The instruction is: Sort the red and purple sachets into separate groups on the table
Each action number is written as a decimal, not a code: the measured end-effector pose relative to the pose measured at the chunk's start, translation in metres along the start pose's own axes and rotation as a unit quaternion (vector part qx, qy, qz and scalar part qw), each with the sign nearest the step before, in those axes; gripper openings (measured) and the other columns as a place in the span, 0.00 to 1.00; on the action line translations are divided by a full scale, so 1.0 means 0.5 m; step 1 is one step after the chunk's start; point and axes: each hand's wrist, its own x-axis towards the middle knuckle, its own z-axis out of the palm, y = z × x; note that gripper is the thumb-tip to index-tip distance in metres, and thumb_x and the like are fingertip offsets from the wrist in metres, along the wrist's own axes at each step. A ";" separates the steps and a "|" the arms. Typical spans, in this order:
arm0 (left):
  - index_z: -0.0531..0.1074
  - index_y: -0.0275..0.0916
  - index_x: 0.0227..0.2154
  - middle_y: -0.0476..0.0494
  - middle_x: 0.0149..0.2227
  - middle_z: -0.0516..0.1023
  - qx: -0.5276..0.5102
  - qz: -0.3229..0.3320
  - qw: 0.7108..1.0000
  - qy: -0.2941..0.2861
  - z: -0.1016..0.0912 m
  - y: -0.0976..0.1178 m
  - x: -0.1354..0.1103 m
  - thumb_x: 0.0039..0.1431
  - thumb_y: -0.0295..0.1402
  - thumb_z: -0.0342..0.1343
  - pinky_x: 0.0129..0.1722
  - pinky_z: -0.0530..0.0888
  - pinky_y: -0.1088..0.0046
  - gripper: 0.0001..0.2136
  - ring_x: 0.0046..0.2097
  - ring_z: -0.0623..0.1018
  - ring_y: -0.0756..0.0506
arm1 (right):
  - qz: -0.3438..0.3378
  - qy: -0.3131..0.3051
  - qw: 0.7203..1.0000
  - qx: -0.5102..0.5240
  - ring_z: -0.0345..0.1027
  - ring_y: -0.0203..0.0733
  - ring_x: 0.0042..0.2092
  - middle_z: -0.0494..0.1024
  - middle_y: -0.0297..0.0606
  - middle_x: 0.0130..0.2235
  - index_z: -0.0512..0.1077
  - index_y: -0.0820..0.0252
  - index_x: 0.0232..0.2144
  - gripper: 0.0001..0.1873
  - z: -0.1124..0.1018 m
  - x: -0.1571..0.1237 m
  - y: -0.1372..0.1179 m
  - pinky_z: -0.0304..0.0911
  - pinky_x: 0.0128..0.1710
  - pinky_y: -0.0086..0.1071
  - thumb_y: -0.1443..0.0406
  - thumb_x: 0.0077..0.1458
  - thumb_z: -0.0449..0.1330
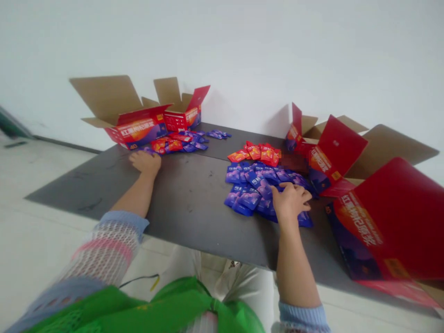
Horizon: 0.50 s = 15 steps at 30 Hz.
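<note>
My left hand [146, 162] reaches to the left end of a heap of red and purple sachets [180, 141]. Its fingertips point away from me and are mostly hidden, and a bit of purple sachet [149, 150] shows just beyond them. On the right side, my right hand [290, 202] rests with fingers apart and bent over a spread of purple sachets [249, 196]. Its fingertips touch or hover over the sachets at the right; which, I cannot tell. Behind this spread lies a small pile of red sachets [255, 152].
Two open red cartons [138, 129] [183, 119] stand at the back left of the dark table [194, 194]. More open red cartons [321, 166] [388, 222] line the right side, flaps sticking out. A few purple sachets [218, 134] lie near the white wall [243, 55].
</note>
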 end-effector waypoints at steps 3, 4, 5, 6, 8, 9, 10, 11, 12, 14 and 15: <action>0.58 0.31 0.38 0.33 0.43 0.71 -0.116 0.047 0.989 -0.076 0.005 -0.039 0.040 0.59 0.23 0.52 0.55 0.62 0.54 0.08 0.57 0.65 0.39 | -0.011 0.000 1.000 0.011 0.52 0.63 0.61 0.69 0.53 0.55 0.77 0.56 0.45 0.15 0.005 0.001 0.003 0.55 0.52 0.62 0.56 0.58 0.61; 0.57 0.33 0.37 0.35 0.43 0.70 -0.137 0.056 0.984 -0.097 0.007 -0.047 0.051 0.58 0.22 0.52 0.56 0.61 0.54 0.08 0.58 0.63 0.39 | -0.017 -0.002 1.000 0.013 0.52 0.63 0.60 0.69 0.52 0.55 0.77 0.56 0.45 0.15 0.007 0.000 0.003 0.55 0.52 0.62 0.56 0.58 0.60; 0.56 0.34 0.35 0.35 0.43 0.70 -0.144 0.050 0.983 -0.105 0.008 -0.052 0.060 0.57 0.22 0.54 0.57 0.59 0.53 0.10 0.59 0.61 0.38 | -0.024 -0.005 1.000 0.016 0.52 0.63 0.60 0.69 0.52 0.55 0.77 0.55 0.45 0.16 0.008 -0.001 0.003 0.55 0.53 0.62 0.56 0.58 0.60; 0.56 0.35 0.35 0.33 0.45 0.69 -0.135 0.030 0.985 -0.102 0.008 -0.055 0.067 0.55 0.23 0.57 0.58 0.57 0.51 0.13 0.61 0.59 0.36 | -0.032 -0.009 0.999 0.020 0.52 0.63 0.60 0.69 0.52 0.55 0.77 0.55 0.45 0.16 0.009 -0.002 0.002 0.54 0.53 0.62 0.56 0.58 0.60; 0.55 0.34 0.35 0.27 0.51 0.66 -0.086 -0.030 0.993 -0.079 0.005 -0.053 0.074 0.50 0.27 0.64 0.60 0.51 0.45 0.19 0.63 0.53 0.30 | -0.042 -0.016 0.999 0.029 0.51 0.63 0.60 0.68 0.51 0.56 0.77 0.55 0.45 0.16 0.012 -0.004 0.000 0.53 0.53 0.62 0.56 0.58 0.60; 0.55 0.34 0.36 0.24 0.53 0.64 -0.058 -0.049 0.994 -0.073 0.002 -0.050 0.074 0.49 0.28 0.65 0.61 0.46 0.42 0.21 0.64 0.51 0.28 | -0.043 -0.018 0.998 0.033 0.51 0.63 0.60 0.68 0.51 0.56 0.78 0.55 0.45 0.16 0.013 -0.004 -0.001 0.53 0.53 0.62 0.56 0.58 0.60; 0.55 0.33 0.37 0.21 0.56 0.61 -0.035 -0.055 0.995 -0.075 -0.001 -0.046 0.072 0.49 0.29 0.66 0.61 0.41 0.39 0.22 0.64 0.50 0.26 | -0.044 -0.020 0.998 0.037 0.51 0.63 0.61 0.68 0.51 0.57 0.78 0.55 0.44 0.15 0.014 -0.004 -0.001 0.53 0.53 0.62 0.56 0.58 0.60; 0.55 0.33 0.38 0.20 0.57 0.59 -0.021 -0.051 0.995 -0.085 -0.006 -0.043 0.070 0.49 0.28 0.65 0.61 0.38 0.38 0.22 0.64 0.49 0.25 | -0.044 -0.020 0.998 0.039 0.50 0.63 0.61 0.68 0.51 0.57 0.78 0.55 0.44 0.15 0.015 -0.004 -0.001 0.53 0.53 0.62 0.57 0.58 0.60; 0.55 0.33 0.38 0.21 0.58 0.58 -0.019 -0.045 0.994 -0.095 -0.010 -0.041 0.067 0.50 0.27 0.64 0.61 0.36 0.38 0.22 0.65 0.49 0.26 | -0.044 -0.021 0.998 0.041 0.50 0.63 0.61 0.68 0.51 0.57 0.78 0.55 0.44 0.15 0.016 -0.003 -0.001 0.53 0.53 0.62 0.57 0.57 0.60; 0.54 0.34 0.38 0.23 0.58 0.56 -0.035 -0.045 0.993 -0.108 -0.022 -0.041 0.063 0.50 0.23 0.64 0.62 0.37 0.38 0.22 0.64 0.52 0.28 | -0.047 -0.020 0.998 0.042 0.50 0.62 0.61 0.68 0.51 0.57 0.78 0.55 0.44 0.15 0.018 -0.002 -0.001 0.53 0.53 0.61 0.57 0.57 0.60; 0.53 0.35 0.38 0.25 0.57 0.55 -0.047 -0.052 0.992 -0.108 -0.028 -0.044 0.063 0.48 0.22 0.64 0.63 0.41 0.40 0.23 0.63 0.53 0.30 | -0.050 -0.019 0.998 0.042 0.50 0.62 0.61 0.68 0.51 0.57 0.78 0.55 0.44 0.15 0.018 -0.002 0.000 0.53 0.53 0.61 0.57 0.57 0.60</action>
